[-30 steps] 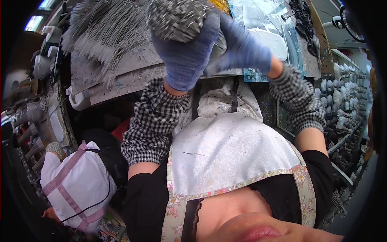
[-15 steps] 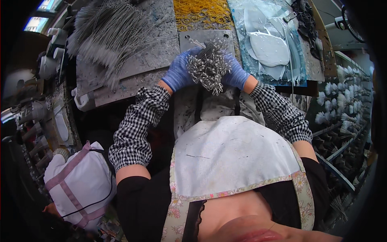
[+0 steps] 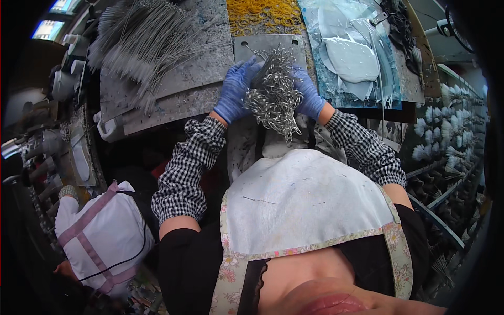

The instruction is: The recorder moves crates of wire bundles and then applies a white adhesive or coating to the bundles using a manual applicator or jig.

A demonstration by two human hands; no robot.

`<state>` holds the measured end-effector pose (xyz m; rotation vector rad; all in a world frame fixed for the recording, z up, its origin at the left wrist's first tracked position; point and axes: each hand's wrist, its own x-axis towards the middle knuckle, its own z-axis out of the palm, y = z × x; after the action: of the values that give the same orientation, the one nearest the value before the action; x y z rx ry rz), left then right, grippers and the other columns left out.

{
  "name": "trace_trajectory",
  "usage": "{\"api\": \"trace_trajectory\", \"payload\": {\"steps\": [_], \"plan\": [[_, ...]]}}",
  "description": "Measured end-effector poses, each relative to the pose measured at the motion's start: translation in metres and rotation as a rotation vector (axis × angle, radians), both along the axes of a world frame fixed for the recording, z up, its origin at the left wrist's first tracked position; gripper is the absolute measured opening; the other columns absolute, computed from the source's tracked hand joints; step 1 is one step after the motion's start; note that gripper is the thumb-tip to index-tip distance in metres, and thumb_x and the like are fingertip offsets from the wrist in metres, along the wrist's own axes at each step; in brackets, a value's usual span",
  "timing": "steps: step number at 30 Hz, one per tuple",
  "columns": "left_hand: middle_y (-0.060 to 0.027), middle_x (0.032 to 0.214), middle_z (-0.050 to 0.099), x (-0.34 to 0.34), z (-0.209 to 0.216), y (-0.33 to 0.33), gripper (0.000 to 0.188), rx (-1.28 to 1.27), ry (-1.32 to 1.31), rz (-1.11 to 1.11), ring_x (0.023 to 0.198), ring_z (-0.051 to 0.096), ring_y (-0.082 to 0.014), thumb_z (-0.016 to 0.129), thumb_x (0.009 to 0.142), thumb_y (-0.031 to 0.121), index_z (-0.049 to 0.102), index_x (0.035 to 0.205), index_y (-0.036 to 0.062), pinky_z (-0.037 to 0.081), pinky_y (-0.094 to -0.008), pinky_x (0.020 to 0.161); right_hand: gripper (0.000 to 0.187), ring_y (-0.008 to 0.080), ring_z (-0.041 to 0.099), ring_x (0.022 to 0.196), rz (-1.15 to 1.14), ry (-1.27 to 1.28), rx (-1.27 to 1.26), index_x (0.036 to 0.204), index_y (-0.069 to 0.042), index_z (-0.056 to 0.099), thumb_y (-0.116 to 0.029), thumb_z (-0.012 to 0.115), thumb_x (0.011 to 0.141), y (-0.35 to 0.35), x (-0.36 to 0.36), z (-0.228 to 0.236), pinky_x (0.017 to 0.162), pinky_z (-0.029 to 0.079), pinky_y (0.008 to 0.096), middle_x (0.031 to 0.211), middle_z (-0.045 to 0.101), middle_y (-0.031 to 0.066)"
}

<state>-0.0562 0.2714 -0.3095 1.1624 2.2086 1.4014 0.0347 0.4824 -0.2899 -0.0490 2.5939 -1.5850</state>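
A thick bundle of thin grey wires with small looped ends [image 3: 275,100] sits between my two blue-gloved hands, its loops facing me. My left hand [image 3: 234,92] presses along the bundle's left side, fingers stretched forward and somewhat loose. On the other side my right hand [image 3: 310,94] grips the bundle, most of its fingers hidden behind the wires. Beneath lies a grey metal plate [image 3: 247,50] with two holes, at the table's near edge. A few wires poke out at the bundle's upper left.
A large heap of similar wires [image 3: 142,50] covers the table's left part. Yellow rubber bands [image 3: 265,16] lie at the back. Right of them, white paste [image 3: 352,60] is spread on a bluish sheet. A co-worker in white [image 3: 105,236] is at lower left; racks of white-tipped brushes [image 3: 451,121] stand right.
The bundle's looped ends have dropped toward me and fanned out. My left hand has loosened and shifted slightly, with its fingers more stretched. My right hand stays nearly in place.
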Motion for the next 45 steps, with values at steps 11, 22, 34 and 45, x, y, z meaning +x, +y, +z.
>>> {"api": "trace_trajectory", "payload": {"steps": [11, 22, 34, 45], "plan": [[-0.0089, 0.1, 0.069, 0.132, 0.01, -0.03, 0.043, 0.289, -1.199, 0.298, 0.089, 0.065, -0.0144, 0.081, 0.077, 0.016, 0.063, 0.112, -0.0031, 0.054, -0.0279, 0.082, 0.071, 0.0153, 0.057, 0.109, -0.105, -0.586, -0.596, 0.133, -0.001, 0.048, -0.016, 0.082, 0.073, -0.036, 0.099, 0.015, 0.097, 0.045, 0.0296, 0.121, 0.062, 0.0081], [-0.0039, 0.081, 0.066, 0.138, 0.024, -0.025, 0.024, 0.187, -1.278, 0.376, 0.064, 0.06, -0.0073, 0.078, 0.078, 0.012, 0.065, 0.094, 0.0015, 0.048, -0.0225, 0.052, 0.033, 0.0098, 0.06, 0.074, -0.276, -0.695, -0.837, 0.107, -0.001, 0.063, -0.01, 0.075, 0.077, -0.041, 0.101, 0.036, 0.064, 0.051, 0.0234, 0.087, 0.065, 0.0041], [-0.0025, 0.082, 0.067, 0.027, 0.124, -0.149, 0.018, -0.039, -0.329, 0.754, 0.07, 0.061, -0.0082, 0.074, 0.083, 0.008, 0.067, 0.098, 0.001, 0.049, -0.023, 0.059, 0.037, 0.0183, 0.07, 0.082, -0.094, -0.222, 0.171, 0.106, -0.003, 0.067, -0.019, 0.077, 0.074, 0.054, 0.14, 0.126, 0.077, 0.056, 0.0319, 0.097, 0.072, 0.0088], [-0.0022, 0.067, 0.063, 0.15, 0.053, -0.047, 0.015, 0.073, -1.204, 0.415, 0.049, 0.055, -0.0075, 0.074, 0.082, 0.012, 0.065, 0.089, 0.0025, 0.043, -0.0212, 0.045, 0.022, 0.0113, 0.057, 0.06, -0.431, -0.459, -0.666, 0.098, -0.001, 0.067, -0.004, 0.071, 0.076, -0.027, 0.106, 0.048, 0.054, 0.046, 0.0245, 0.08, 0.065, 0.0034]]}}
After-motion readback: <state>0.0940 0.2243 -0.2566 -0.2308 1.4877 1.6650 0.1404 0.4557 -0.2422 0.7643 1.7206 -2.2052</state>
